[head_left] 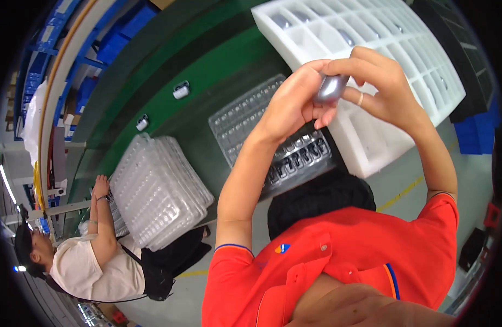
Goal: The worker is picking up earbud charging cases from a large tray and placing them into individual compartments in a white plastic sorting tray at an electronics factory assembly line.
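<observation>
The left hand (pixel 290 103) and right hand (pixel 386 86) are gripping a glossy, silver-grey, rounded case (pixel 332 89) between them near a white, compartmented foam tray (pixel 351 148).

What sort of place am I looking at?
Probably a factory's small-parts assembly or packing area: stacked clear trays on a long green worktop, blue bins beyond, and a co-worker alongside.
</observation>
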`<state>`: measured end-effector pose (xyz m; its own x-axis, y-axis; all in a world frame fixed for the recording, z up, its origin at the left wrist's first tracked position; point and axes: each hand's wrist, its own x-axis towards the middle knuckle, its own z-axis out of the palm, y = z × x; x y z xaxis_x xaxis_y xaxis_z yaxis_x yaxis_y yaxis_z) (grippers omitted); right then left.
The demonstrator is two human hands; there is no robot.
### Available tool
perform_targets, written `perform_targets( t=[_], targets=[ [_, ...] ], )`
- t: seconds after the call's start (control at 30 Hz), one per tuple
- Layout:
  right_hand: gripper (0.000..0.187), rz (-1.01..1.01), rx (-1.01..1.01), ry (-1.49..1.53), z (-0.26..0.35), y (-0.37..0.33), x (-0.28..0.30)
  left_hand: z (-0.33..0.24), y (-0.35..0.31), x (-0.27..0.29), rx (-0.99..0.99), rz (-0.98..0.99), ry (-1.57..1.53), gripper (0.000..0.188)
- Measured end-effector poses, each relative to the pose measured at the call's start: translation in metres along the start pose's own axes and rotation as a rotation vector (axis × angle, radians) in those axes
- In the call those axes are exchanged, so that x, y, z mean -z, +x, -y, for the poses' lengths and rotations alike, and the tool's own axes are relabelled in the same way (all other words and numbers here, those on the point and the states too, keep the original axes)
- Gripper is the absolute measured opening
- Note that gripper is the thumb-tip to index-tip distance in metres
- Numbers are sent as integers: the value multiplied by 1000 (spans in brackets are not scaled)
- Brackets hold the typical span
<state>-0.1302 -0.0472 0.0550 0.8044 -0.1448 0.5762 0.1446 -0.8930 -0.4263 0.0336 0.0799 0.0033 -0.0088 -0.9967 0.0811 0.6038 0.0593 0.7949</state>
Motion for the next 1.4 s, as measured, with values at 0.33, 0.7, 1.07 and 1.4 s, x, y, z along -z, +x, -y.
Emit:
perform_targets(
  t=[0.33,0.7,1.07,1.4],
  targets=[
    [46,-58,-440,622,47,-36,-56,36,-72,-6,-252,-230,52,53],
    [20,11,-220,139,80,-30,-95,69,-144,1,-426,-570,664,50],
    [14,-37,-380,354,42,-54,-180,74,-183,49,-255,-1057,600,43],
    [19,320,-94,282,13,-39,-232,-15,-38,254,-471,-1033,915,56]
  ],
)
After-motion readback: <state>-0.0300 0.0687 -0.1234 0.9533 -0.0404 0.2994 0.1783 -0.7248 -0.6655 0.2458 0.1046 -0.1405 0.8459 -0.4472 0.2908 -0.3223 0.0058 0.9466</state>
